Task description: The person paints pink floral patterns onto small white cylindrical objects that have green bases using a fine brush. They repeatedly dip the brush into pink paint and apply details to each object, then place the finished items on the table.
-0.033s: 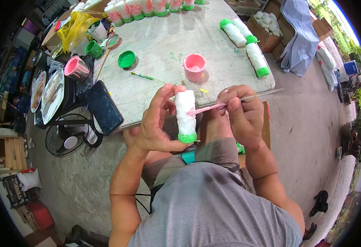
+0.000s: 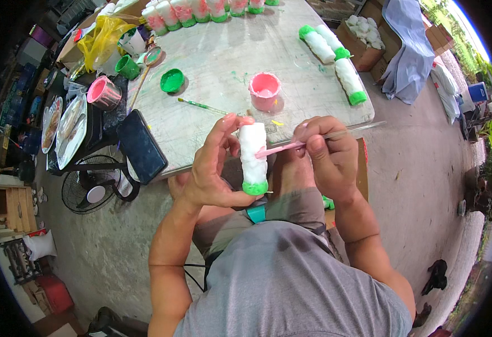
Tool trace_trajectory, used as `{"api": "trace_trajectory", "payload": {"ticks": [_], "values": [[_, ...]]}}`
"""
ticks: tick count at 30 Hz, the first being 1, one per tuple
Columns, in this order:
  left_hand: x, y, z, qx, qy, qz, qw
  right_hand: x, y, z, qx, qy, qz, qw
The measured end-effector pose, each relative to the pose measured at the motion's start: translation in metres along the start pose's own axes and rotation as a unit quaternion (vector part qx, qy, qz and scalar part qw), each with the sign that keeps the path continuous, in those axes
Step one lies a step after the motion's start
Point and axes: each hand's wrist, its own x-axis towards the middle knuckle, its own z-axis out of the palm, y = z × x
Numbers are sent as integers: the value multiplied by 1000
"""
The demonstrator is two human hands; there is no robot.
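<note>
My left hand (image 2: 211, 165) grips a lumpy white cylinder (image 2: 253, 149) with a green end, fingers at its top and thumb under its base. It stands nearly upright above my lap, and a short pale string shows at the green end. My right hand (image 2: 333, 157) pinches a thin paintbrush (image 2: 279, 149) with a clear handle. Its pink-coated tip touches the white side, where a small pink mark shows. Beyond my hands, on the table (image 2: 218, 62), stands a cup of pink paint (image 2: 264, 92). A green-tipped brush (image 2: 204, 105) and a small tub of green paint (image 2: 172, 81) are to its left.
White cylinders with green ends (image 2: 350, 81) lie at the table's right edge. A row of pink-and-green painted ones (image 2: 198, 10) stands at the back. A dark phone (image 2: 141, 147) rests at the left edge, near a pink-stained cup (image 2: 104, 92) and a fan (image 2: 91, 185).
</note>
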Motion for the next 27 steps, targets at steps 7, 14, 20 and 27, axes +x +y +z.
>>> {"api": "trace_trajectory", "payload": {"ticks": [7,14,20,27], "values": [[3,14,-2,85,-1,-11,996,14,-20,-5,-145,-54,-82,985],[2,25,-1,108,2,-10,994,0,-29,4,-284,-147,-291,902],[-3,22,1,122,4,-26,992,-9,-30,-3,-270,-152,-249,917],[4,34,5,131,-13,-15,991,-4,-10,-4,-90,-42,-57,993]]}}
